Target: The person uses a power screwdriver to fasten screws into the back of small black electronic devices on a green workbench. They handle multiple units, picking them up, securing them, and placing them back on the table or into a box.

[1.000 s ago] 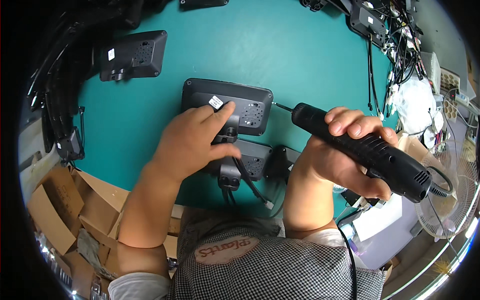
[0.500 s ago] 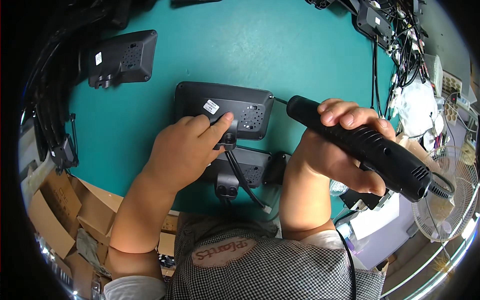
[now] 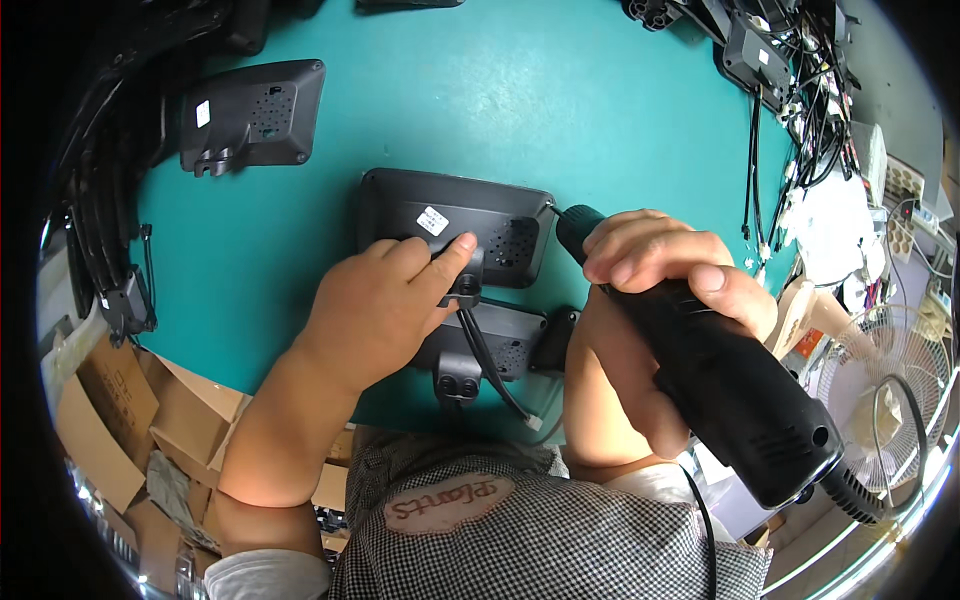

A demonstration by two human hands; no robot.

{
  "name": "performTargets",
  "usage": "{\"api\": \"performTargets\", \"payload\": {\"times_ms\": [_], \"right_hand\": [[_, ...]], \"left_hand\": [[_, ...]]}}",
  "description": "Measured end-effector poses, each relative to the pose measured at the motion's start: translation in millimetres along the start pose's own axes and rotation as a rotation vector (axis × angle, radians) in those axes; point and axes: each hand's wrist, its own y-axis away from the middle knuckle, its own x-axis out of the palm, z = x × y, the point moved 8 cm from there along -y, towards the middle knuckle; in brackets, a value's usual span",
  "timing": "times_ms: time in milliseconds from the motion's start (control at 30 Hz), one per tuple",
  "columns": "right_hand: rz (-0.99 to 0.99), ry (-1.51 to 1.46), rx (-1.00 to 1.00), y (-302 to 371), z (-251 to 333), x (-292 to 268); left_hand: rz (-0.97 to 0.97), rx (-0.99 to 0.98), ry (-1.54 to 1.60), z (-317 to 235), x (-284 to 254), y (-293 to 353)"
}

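Black housing (image 3: 488, 210) lies back-up at my left hand's (image 3: 375, 305) fingertips, my right hand (image 3: 622, 340) wrapped around an electric screwdriver (image 3: 735, 395).
My left index finger rests on its back; whether the other fingers grip, I cannot tell. With the bit at the corner nearest my right hand, I'd judge it best held in line, pressing evenly. Green tabletop (image 3: 450, 110) beyond both hands gives room; nearer me, a second housing (image 3: 490, 323) and cables (image 3: 482, 350) crowd the near edge.

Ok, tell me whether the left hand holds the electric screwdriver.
No: the right hand grips the electric screwdriver, while the left hand rests on the black monitor housing.
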Motion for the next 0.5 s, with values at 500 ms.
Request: {"api": "performTargets", "payload": {"times_ms": [500], "right_hand": [[0.084,-0.025,0.055,-7.2,-8.8,3.2]], "left_hand": [[-0.052,-0.036,0.059,1.4,0.4,1.2]]}}
